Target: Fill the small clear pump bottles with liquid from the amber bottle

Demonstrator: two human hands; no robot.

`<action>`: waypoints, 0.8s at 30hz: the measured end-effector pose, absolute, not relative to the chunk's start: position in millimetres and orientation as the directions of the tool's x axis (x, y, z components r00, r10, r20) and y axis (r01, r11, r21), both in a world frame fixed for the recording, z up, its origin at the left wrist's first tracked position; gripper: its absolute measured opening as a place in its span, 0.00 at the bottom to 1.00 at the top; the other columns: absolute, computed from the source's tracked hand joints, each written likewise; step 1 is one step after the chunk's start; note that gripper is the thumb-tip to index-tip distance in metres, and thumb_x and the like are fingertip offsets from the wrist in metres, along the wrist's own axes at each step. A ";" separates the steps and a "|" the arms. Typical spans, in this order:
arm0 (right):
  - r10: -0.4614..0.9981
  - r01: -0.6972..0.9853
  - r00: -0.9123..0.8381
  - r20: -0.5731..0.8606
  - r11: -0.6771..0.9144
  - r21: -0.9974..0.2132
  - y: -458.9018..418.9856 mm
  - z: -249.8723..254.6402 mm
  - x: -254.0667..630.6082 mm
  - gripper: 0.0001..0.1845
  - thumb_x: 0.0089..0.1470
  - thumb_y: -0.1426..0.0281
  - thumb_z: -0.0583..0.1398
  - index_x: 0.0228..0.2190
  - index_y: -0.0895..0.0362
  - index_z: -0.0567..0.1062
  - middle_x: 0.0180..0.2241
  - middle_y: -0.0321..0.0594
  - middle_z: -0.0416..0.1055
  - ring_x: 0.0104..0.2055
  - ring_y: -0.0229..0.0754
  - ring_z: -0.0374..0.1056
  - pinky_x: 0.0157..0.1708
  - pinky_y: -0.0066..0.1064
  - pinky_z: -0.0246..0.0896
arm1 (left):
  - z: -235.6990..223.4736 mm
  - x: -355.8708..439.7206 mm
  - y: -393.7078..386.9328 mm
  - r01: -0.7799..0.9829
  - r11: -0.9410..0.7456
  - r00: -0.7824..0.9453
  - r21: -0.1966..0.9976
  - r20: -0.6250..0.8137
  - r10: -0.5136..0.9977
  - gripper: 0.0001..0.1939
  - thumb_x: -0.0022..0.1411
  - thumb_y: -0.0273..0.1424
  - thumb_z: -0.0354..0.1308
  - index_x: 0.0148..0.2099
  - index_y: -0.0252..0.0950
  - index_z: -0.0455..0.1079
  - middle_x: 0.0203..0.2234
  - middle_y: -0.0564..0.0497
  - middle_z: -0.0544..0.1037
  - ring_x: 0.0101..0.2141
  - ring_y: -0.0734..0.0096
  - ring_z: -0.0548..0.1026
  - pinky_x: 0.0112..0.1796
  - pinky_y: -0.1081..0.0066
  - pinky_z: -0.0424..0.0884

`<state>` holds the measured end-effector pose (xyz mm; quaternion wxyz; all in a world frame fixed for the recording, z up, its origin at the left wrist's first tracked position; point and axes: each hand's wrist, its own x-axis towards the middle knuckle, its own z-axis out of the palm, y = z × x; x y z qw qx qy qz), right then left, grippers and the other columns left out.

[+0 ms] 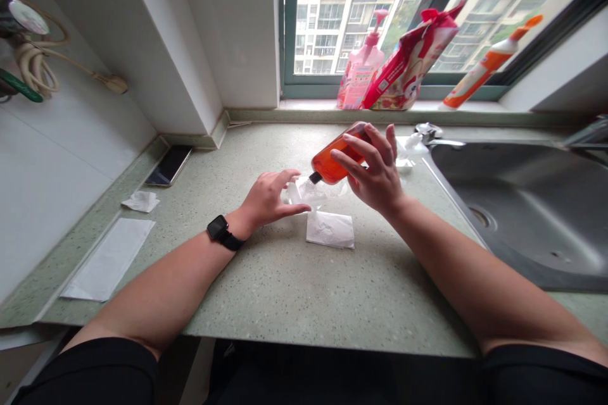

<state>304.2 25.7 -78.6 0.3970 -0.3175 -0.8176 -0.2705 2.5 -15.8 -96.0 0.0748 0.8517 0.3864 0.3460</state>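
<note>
My right hand [377,177] is wrapped round a clear bottle of orange-red liquid [332,159]. The bottle is tilted, its black neck pointing down to the left. Below that neck is a small clear plastic container [304,195], with the thumb and fingers of my left hand [268,199] closed around its left side. Whether liquid is flowing I cannot tell. A folded white tissue [330,231] lies on the counter just in front of the container. A black watch is on my left wrist.
The speckled counter [285,291] borders a steel sink [532,202] with a tap on the right. At left lie a phone [170,165], a crumpled tissue [141,201] and a white folded sheet [110,258]. A pink pump bottle [360,73], red bag [408,66] and orange-white bottle [484,73] line the windowsill.
</note>
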 end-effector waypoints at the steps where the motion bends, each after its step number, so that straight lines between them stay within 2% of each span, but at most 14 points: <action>1: 0.295 0.727 -0.485 0.823 0.660 0.192 25.7 -78.0 304.1 0.47 0.67 0.76 0.62 0.74 0.23 0.56 0.69 0.33 0.71 0.78 0.62 0.56 0.77 0.74 0.45 | -96.0 2.5 -15.7 0.608 -0.689 0.462 0.394 0.530 0.711 0.41 0.62 0.63 0.69 0.63 0.38 0.69 0.49 0.43 0.87 0.42 0.55 0.86 0.48 0.55 0.78; 6: 0.328 0.727 -0.490 0.808 0.665 0.171 25.0 -77.1 305.1 0.51 0.66 0.76 0.62 0.74 0.20 0.52 0.70 0.30 0.69 0.79 0.62 0.55 0.77 0.71 0.47 | -95.8 2.7 -16.2 0.610 -0.687 0.460 0.396 0.529 0.713 0.41 0.62 0.63 0.69 0.63 0.39 0.69 0.49 0.43 0.87 0.43 0.55 0.86 0.49 0.55 0.77; 15: 0.381 0.750 -0.494 0.782 0.641 0.162 25.2 -78.4 307.4 0.48 0.66 0.75 0.63 0.74 0.21 0.55 0.71 0.30 0.68 0.79 0.64 0.55 0.77 0.71 0.49 | -95.1 2.6 -16.8 0.612 -0.680 0.459 0.403 0.519 0.721 0.40 0.62 0.63 0.69 0.63 0.39 0.69 0.49 0.43 0.87 0.43 0.55 0.86 0.49 0.55 0.78; 21: 0.376 0.748 -0.491 0.786 0.644 0.159 23.0 -76.5 306.7 0.48 0.66 0.76 0.63 0.73 0.20 0.57 0.70 0.28 0.70 0.79 0.62 0.55 0.78 0.68 0.48 | -95.4 2.4 -16.7 0.612 -0.680 0.460 0.405 0.517 0.722 0.41 0.62 0.62 0.69 0.63 0.39 0.69 0.49 0.42 0.87 0.44 0.54 0.86 0.49 0.54 0.78; 24: 0.324 0.737 -0.496 0.805 0.648 0.193 21.0 -74.7 305.4 0.49 0.66 0.77 0.63 0.73 0.22 0.56 0.69 0.30 0.70 0.78 0.62 0.56 0.77 0.67 0.51 | -96.4 2.6 -16.2 0.610 -0.680 0.458 0.406 0.521 0.721 0.40 0.62 0.61 0.71 0.63 0.39 0.69 0.49 0.42 0.87 0.44 0.54 0.86 0.49 0.54 0.78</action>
